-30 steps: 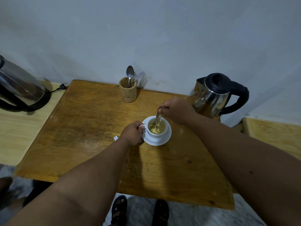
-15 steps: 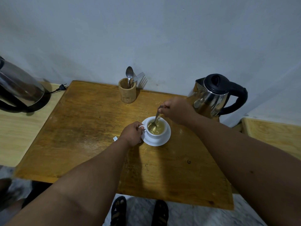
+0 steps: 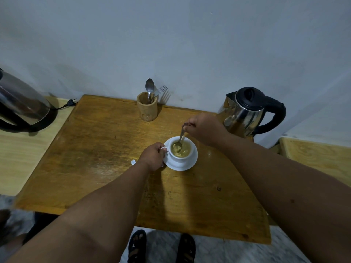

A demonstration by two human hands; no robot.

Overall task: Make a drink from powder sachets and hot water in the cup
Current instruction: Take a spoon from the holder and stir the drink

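A white cup (image 3: pixel 181 151), filled with a yellowish-green drink, stands on a white saucer (image 3: pixel 187 164) near the middle of a wooden table (image 3: pixel 98 149). The left hand (image 3: pixel 152 157) is closed on the cup's handle at the cup's left side. The right hand (image 3: pixel 204 129), above and to the right of the cup, pinches the upper end of a metal spoon (image 3: pixel 180 138) whose bowl dips into the drink. A small white scrap (image 3: pixel 133 162) (possibly a torn sachet corner; too small to tell) lies on the table just beside the left wrist. At the table's far edge, against the wall, a wooden holder (image 3: pixel 147 109) contains a spoon and a fork, both upright. A steel kettle (image 3: pixel 245 112) with black lid and handle stands at the far right corner, behind the right hand. A second kettle (image 3: pixel 20 107) sits on a paler surface to the left, with a black plug (image 3: pixel 69 103) lying near it. No brand, label or writing can be read on any item. Below the table's near edge, two dark sandals (image 3: pixel 161 245) show on the floor.
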